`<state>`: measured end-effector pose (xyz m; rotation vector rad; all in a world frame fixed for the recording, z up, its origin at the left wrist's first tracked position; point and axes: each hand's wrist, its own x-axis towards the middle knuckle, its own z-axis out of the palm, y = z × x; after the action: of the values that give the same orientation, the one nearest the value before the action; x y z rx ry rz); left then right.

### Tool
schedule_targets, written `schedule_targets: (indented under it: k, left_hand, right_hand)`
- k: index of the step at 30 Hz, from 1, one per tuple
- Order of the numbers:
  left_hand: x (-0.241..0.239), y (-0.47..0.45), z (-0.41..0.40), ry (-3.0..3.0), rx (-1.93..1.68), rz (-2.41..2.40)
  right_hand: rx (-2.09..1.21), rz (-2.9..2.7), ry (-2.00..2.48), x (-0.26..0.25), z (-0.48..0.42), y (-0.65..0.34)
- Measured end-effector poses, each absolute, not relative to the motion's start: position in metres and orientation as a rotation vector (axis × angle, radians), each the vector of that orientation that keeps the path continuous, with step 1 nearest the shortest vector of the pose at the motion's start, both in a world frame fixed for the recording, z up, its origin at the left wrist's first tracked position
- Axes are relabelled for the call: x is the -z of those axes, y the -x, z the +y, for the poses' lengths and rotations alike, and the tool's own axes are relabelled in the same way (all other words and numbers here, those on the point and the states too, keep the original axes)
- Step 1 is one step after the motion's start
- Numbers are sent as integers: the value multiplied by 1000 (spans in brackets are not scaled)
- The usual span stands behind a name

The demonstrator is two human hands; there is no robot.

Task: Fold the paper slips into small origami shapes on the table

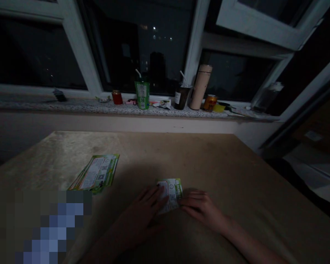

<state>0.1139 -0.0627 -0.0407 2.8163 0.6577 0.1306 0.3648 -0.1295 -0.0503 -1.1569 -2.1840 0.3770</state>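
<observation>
A green and white printed leaflet [173,186] lies on the table in front of me. It looks shorter than the sheets in the pile, as if folded, though the dim light hides any crease. My left hand [144,211] rests over its left side, with fingers stretched out and lying flat. At the right edge, my right hand [202,207] has its fingers bent and close together, the tips and thumb on the paper. A fanned pile of similar leaflets [99,170] lies farther left on the table, apart from both hands.
The brown table [209,154] reaches toward a speckled windowsill [85,106]. On the sill stand a green pouch with a straw [142,95], a dark drink cup [181,97], a tall pinkish flask [201,88], a gold can [209,102] and a red jar [117,97]. Pixelation covers the lower left.
</observation>
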Motion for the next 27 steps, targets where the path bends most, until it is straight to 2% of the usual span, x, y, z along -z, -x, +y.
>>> schedule_targets:
  k: [5, 10, 23, 27]
  left_hand:
    - [42, -117, -66, -2582, -219, 803]
    - [42, -125, -65, -2384, -339, 959]
    - [52, -123, -60, -2431, -438, 961]
    - [49, -121, -62, -2577, -351, 862]
  right_hand:
    - [-959, -1872, 1370, 55, -129, -371]
    - [-1108, -1684, 1436, 59, -126, -369]
    - [-905, -1585, 1628, 64, -117, -362]
    - [-855, -1565, 1634, 64, -114, -359]
